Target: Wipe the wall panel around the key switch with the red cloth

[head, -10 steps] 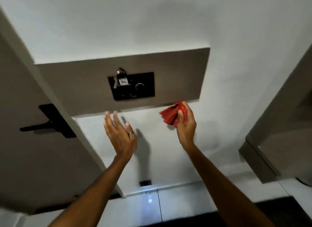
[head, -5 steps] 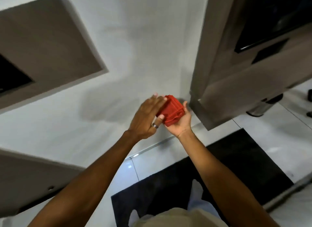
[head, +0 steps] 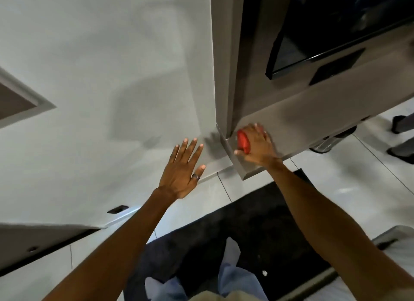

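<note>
Now alone, right hand [head: 257,145] presses red cloth [head: 243,141] onto shelf [head: 291,130].

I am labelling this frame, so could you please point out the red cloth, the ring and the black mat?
red cloth [head: 243,141], head view, on the folded edge showing beside the right hand.
ring [head: 195,177], head view, on the band on the left hand's finger.
black mat [head: 257,222], head view, on its bare middle between the arms.

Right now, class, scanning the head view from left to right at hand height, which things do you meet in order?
Brown wall panel corner → white wall → left hand → red cloth under the right hand → grey shelf ledge → chair legs.
</note>
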